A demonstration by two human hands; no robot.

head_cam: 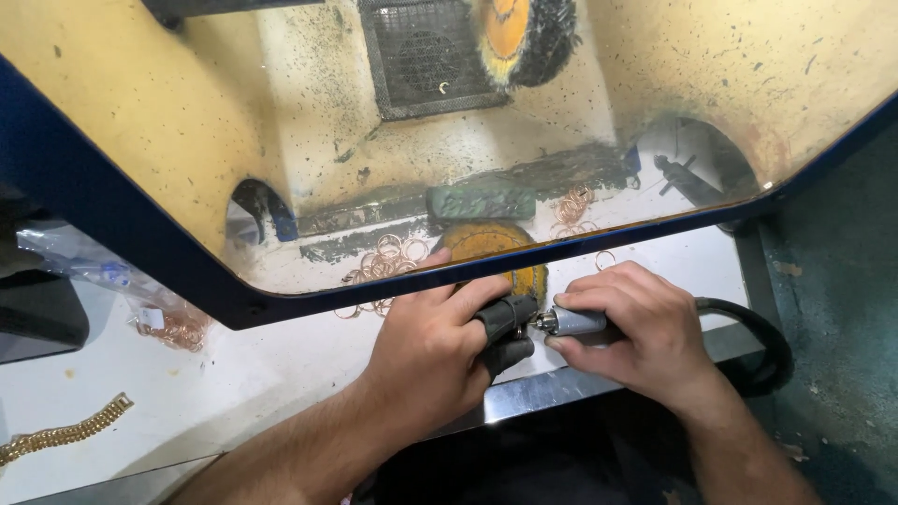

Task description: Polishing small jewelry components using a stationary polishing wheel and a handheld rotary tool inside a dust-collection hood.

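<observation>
My right hand [636, 332] grips a grey rotary handpiece [575, 323] whose black flexible hose [758, 341] curves away to the right. Its tip points left at my left hand [440, 351]. My left hand has dark finger guards [505, 327] on the thumb and forefinger, pinched together right at the tool tip; what they pinch is too small to make out. Both hands rest at the front edge of a white bench [271, 374], just below a dusty transparent shield [309, 140].
Behind the shield lie several copper-coloured rings [388, 262], a green compound bar [482, 203], a yellow buffing wheel [491, 243] and a second wheel [524, 33] by a mesh vent [426, 56]. A gold chain bracelet [65, 432] and plastic bags [103, 276] sit left.
</observation>
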